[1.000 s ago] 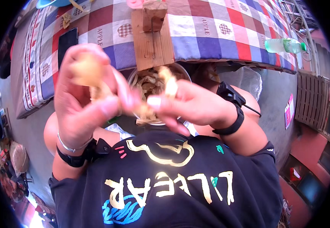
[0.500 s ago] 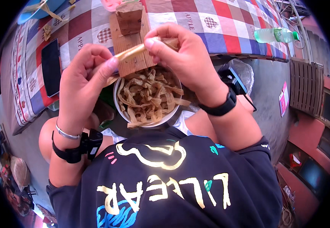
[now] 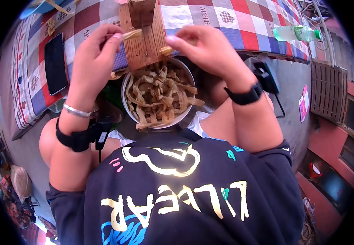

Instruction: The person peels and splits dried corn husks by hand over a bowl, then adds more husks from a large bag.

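Note:
My left hand point(image 3: 95, 61) is closed, its thumb and forefinger pinching a pale yellow dried strip point(image 3: 134, 34) whose free end points right over a wooden board point(image 3: 144, 53). On the board's other side my right hand point(image 3: 203, 51) curls with thumb and finger together. Another yellowish strip piece point(image 3: 166, 50) sticks out from beneath its fingertips, and the two pieces look apart. Below the board stands a white bowl point(image 3: 124, 104) heaped with tan, wrinkled strips point(image 3: 160, 96), some hanging over its rim. The right fingers are slightly blurred.
A wooden block point(image 3: 141, 14) stands on the board, which juts past the edge of the checked tablecloth point(image 3: 91, 16). A black phone point(image 3: 55, 65) lies at left, a blue basin point(image 3: 42, 8) behind it. A green-capped bottle point(image 3: 295, 33) lies at right.
The strip that both hands held between them is now in two pieces, one at each hand. My hands have moved apart, the left one upward and the right one a little rightward.

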`<action>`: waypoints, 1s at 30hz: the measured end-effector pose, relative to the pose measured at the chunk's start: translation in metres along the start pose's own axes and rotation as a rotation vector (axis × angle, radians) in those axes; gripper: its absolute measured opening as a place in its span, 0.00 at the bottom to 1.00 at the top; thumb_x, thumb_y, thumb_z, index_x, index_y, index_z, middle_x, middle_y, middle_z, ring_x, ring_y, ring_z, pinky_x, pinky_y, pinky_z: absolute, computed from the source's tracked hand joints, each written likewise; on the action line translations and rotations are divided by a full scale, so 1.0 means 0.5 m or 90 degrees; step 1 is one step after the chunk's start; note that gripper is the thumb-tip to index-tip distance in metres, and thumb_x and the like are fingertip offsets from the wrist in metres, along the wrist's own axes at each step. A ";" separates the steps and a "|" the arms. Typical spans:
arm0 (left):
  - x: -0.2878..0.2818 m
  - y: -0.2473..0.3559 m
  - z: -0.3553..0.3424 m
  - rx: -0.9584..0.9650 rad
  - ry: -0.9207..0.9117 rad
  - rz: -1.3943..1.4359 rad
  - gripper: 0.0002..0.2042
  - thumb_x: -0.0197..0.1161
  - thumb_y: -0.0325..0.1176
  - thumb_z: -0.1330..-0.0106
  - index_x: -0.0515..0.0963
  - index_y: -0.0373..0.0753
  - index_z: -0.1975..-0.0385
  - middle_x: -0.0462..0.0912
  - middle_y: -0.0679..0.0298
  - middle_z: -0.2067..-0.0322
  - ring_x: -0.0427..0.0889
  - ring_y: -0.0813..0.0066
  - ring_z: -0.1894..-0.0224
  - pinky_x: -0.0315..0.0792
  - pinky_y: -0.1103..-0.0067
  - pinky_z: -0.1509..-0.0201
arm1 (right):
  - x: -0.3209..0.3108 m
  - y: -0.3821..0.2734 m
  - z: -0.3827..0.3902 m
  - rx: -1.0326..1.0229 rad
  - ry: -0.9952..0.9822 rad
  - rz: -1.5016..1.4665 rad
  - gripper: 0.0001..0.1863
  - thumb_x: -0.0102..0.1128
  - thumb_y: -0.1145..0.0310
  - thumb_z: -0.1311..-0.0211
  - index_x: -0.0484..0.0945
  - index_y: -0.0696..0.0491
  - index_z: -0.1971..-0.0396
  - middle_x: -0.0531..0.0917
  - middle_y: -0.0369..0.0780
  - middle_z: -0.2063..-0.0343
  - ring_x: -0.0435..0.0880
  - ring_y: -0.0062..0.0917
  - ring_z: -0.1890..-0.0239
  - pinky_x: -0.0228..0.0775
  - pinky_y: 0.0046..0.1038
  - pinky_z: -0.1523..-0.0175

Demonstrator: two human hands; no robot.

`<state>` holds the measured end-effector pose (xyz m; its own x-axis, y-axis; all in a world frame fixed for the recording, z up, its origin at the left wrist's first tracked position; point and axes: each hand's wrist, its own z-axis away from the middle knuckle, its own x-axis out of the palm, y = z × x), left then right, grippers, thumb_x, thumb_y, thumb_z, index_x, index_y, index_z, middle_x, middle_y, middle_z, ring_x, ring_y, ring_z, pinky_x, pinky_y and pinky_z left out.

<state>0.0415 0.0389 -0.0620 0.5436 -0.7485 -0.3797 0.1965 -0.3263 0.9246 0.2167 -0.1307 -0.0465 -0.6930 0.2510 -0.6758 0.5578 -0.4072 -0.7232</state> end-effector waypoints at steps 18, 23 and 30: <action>0.003 0.117 0.036 0.178 -0.039 0.218 0.28 0.51 0.26 0.31 0.49 0.37 0.33 0.76 0.65 0.71 0.73 0.84 0.76 0.67 0.88 0.74 | 0.047 -0.121 0.063 -0.118 -0.015 -0.799 0.19 0.40 0.61 0.27 0.70 0.58 0.45 0.77 0.44 0.61 0.77 0.28 0.57 0.70 0.25 0.54; -0.018 0.141 0.076 0.141 -0.124 0.168 0.23 0.50 0.34 0.30 0.57 0.35 0.37 0.70 0.70 0.77 0.67 0.87 0.80 0.61 0.88 0.78 | -0.075 -0.068 -0.006 -0.172 -0.140 -0.998 0.20 0.34 0.56 0.27 0.70 0.54 0.51 0.65 0.32 0.83 0.64 0.18 0.80 0.63 0.22 0.74; 0.031 0.151 0.070 0.371 -0.421 -0.086 0.08 0.64 0.29 0.42 0.76 0.33 0.67 0.77 0.60 0.74 0.77 0.69 0.69 0.70 0.78 0.64 | 0.093 -0.102 0.149 -0.281 -0.602 -0.175 0.22 0.47 0.53 0.32 0.77 0.59 0.71 0.79 0.43 0.79 0.79 0.31 0.72 0.71 0.30 0.63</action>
<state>0.0361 -0.0172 0.0008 -0.0723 -0.8036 -0.5907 -0.3190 -0.5425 0.7771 0.1222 -0.1635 -0.0303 -0.7860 -0.5717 -0.2353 0.3133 -0.0402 -0.9488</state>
